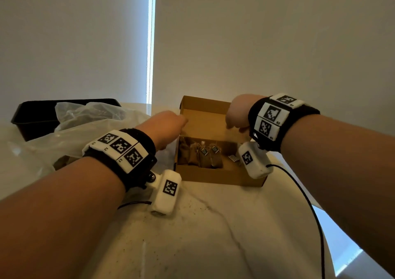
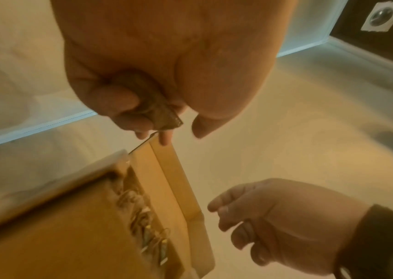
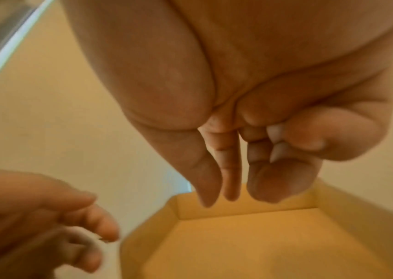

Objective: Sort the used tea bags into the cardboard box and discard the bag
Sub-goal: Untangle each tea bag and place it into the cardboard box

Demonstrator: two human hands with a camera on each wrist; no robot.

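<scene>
Left wrist: tea bag brown, seemingly crumpled.

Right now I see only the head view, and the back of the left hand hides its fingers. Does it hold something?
Observer: Yes. The left wrist view shows the left hand gripping a brown tea bag in its curled fingers.
Operator: And the right hand, is it also full?
Observer: No. The right wrist view shows it holding nothing, with its fingers loosely curled over the open cardboard box.
</scene>
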